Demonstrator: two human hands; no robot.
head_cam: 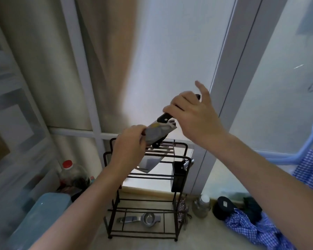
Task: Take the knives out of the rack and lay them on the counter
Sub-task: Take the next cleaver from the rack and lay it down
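Note:
A black wire rack (179,177) stands on the pale counter (202,237) by the window. Above the rack, my right hand (193,114) grips the black handle of a cleaver (159,132) whose wide blade is wrapped in a printed sleeve. My left hand (128,147) pinches the blade's left edge. A second cleaver (148,164) still sits in the rack's top slots, its steel blade hanging down below my left hand. A black handle end shows just under the held blade.
A black cutlery holder (178,175) hangs on the rack's right side. A metal squeezer (143,219) lies on the bottom shelf. A red-capped bottle (70,174) and blue container (42,213) stand left; a glass jar (201,206), black lid (223,207) and checked cloth (251,230) lie right.

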